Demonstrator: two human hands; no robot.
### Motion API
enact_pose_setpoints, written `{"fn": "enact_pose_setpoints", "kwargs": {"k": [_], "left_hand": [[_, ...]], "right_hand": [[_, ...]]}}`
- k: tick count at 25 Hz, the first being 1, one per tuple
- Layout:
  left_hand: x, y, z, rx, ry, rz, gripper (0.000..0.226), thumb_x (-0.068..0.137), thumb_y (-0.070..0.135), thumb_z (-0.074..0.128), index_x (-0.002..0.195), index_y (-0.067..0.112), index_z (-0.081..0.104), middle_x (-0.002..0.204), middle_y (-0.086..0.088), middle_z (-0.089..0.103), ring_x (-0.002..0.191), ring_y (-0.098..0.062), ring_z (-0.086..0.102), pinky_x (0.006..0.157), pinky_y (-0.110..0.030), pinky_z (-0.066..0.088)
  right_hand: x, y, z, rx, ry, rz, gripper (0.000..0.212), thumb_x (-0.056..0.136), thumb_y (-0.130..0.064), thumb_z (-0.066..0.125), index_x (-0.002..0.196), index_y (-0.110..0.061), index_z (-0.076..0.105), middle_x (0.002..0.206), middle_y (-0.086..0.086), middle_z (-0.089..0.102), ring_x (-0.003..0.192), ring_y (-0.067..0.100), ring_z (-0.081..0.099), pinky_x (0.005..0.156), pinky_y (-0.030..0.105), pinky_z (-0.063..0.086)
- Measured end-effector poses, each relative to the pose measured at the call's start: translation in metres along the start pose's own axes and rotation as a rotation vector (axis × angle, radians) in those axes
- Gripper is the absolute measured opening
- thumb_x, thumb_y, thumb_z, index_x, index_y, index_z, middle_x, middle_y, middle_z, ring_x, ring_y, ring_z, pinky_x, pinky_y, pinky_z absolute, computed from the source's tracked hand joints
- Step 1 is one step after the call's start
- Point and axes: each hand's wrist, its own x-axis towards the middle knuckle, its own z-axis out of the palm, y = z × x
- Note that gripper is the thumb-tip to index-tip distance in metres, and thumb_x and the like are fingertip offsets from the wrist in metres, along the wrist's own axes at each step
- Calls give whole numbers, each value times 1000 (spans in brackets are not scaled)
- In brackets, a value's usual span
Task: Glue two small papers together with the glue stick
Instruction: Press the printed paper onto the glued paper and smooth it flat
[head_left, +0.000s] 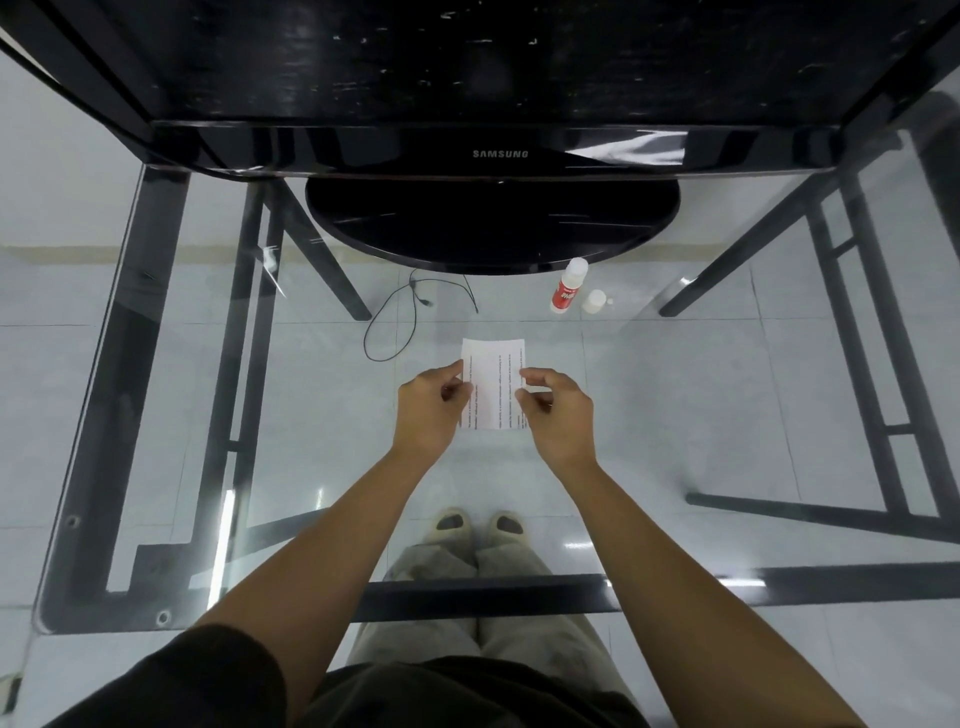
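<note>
We look down through a glass surface (156, 364) at our two bare hands, which meet over a small printed paper (493, 382) near the middle. Our left hand (428, 408) pinches the paper's left edge, thumb and fingers closed on it, and our right hand (558, 413) pinches the right edge the same way, so each grip is clamped on the sheet. The paper is white with lines of small print running along its length; we cannot tell whether it is one sheet or two lying together, nor whether it rests flat on the glass or is lifted just off it. Beyond it and to the right, the glue stick (569, 286) stands upright, white with a red label, its top uncovered. Its white cap (594, 301) sits just beside it on the glass. Behind these rests the round black base of a Samsung monitor (498, 153). A thin black cable (400, 317) loops on the left of the paper. Under the glass we see the black frame, pale floor tiles and our own feet in light slippers (475, 527).
</note>
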Motion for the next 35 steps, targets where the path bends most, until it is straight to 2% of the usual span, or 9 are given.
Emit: {"fn": "enact_pose_setpoints", "kwargs": {"k": [3, 10, 13, 17, 21, 27, 30, 33, 35], "left_hand": [[1, 0, 2, 13, 3, 13, 23, 91, 9, 54, 111, 10, 65, 102, -13, 72, 87, -26, 69, 58, -3, 44], [1, 0, 3, 94, 7, 50, 24, 92, 9, 50, 109, 9, 66, 93, -15, 72, 79, -29, 68, 53, -3, 41], [0, 0, 4, 92, 7, 38, 24, 91, 10, 51, 111, 8, 65, 97, -15, 71, 79, -29, 69, 58, -4, 41], [-1, 3, 5, 8, 75, -50, 32, 88, 9, 58, 120, 6, 58, 94, -13, 71, 81, -27, 69, 72, -21, 53], [-1, 3, 4, 39, 60, -39, 34, 89, 10, 58, 122, 6, 58, 101, -16, 69, 84, -31, 68, 80, -33, 55], [2, 3, 6, 140, 31, -13, 35, 90, 4, 52, 124, 3, 56, 94, -22, 61, 79, -32, 63, 71, -25, 49], [4, 5, 7, 230, 2, 8, 34, 91, 5, 50, 125, 4, 56, 97, -23, 59, 80, -34, 62, 71, -30, 49], [4, 4, 8, 258, -31, -5, 37, 92, 8, 50, 129, 4, 52, 106, -21, 56, 84, -32, 63, 78, -32, 51], [2, 1, 8, 234, -52, 5, 41, 90, 8, 53, 130, 3, 49, 111, -20, 53, 82, -31, 64, 83, -29, 49]], "right_hand": [[2, 5, 1, 0, -8, 1, 21, 87, -11, 64, 108, -11, 64, 120, 7, 63, 77, 7, 59, 62, 3, 46], [3, 7, 1, -19, -17, -26, 22, 86, -11, 66, 107, -11, 64, 119, 6, 64, 74, 9, 61, 64, 2, 45], [3, 8, 2, -40, -17, -33, 22, 86, -10, 66, 108, -11, 64, 119, 6, 63, 72, 8, 59, 63, 1, 44], [3, 7, 3, -60, -22, -35, 23, 85, -13, 66, 108, -12, 64, 120, 5, 63, 73, 7, 59, 64, 2, 45], [3, 7, 4, -82, -24, -40, 24, 85, -14, 67, 109, -13, 64, 120, 5, 63, 78, 10, 61, 64, 1, 43], [3, 8, 5, -125, -24, -71, 23, 84, -14, 68, 107, -13, 65, 118, 6, 64, 71, 6, 57, 62, -2, 42], [3, 8, 4, -156, -24, -97, 22, 85, -14, 67, 107, -13, 65, 116, 5, 64, 69, 5, 56, 64, -1, 40], [3, 9, 4, -185, -25, -135, 23, 86, -14, 66, 108, -14, 65, 115, 5, 64, 76, 7, 57, 70, 4, 42], [3, 9, 4, -220, -39, -167, 24, 87, -15, 65, 111, -14, 64, 116, 6, 63, 90, 15, 60, 78, 17, 49]]}}
